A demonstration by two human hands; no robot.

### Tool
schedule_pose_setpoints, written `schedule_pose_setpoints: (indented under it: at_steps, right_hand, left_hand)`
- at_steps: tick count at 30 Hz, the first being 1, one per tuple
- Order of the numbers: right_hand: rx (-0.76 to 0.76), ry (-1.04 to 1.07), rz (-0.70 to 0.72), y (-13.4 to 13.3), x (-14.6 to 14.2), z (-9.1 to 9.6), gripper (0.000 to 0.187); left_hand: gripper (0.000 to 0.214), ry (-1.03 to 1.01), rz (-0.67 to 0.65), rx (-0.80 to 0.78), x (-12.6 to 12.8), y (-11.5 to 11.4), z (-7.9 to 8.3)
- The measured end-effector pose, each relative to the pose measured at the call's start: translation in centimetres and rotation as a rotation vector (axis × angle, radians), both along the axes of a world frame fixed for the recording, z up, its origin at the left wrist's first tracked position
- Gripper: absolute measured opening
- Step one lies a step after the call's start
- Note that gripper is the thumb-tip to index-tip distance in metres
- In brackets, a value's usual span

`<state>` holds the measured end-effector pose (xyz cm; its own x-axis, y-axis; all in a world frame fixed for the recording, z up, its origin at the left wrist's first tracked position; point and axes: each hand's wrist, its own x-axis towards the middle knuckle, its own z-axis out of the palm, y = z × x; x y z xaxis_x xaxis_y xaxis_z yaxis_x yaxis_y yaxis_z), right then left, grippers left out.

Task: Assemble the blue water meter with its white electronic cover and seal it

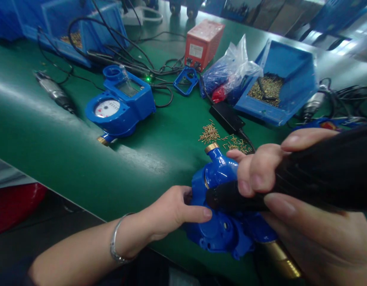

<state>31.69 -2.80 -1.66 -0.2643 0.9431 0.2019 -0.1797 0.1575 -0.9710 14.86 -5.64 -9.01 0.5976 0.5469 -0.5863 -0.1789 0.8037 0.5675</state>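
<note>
Steadies the blue meter housing with the left hand: forearm in from the near left, braceleted wrist bent, thumb stretched right across the casing, fingers curled behind it. Clamps the right hand tight round a black power screwdriver coming in from the right, thumb beneath, fingers over the barrel, tip against the housing. Keeps the housing at the near edge of the green table, brass-tipped port pointing far. Loose brass screws just beyond; second meter well off, far left.
</note>
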Motion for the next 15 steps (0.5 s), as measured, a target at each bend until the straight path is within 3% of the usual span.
schedule_pose_setpoints:
  at_steps: [6, 10, 13, 15]
  right_hand:
    - [-0.039, 0.04, -0.042, -0.3, -0.3, 0.1, 0.037]
    - [-0.032, 0.064, -0.037, -0.4, -0.4, -0.4, 0.044]
    - [-0.009, 0.095, -0.012, -0.4, -0.4, -0.1, 0.045]
    - [0.05, 0.135, -0.006, -0.5, -0.2, 1.2, 0.043]
  left_hand:
    - [0.051, 0.028, -0.026, 0.027, 0.1, 0.0, 0.1]
    - [0.057, 0.079, -0.139, 0.146, -0.6, 0.2, -0.4]
    - [0.061, 0.252, -0.24, 0.283, -1.3, 1.1, -0.8]
    - [0.062, 0.417, -0.249, 0.34, -1.6, 2.6, -0.8]
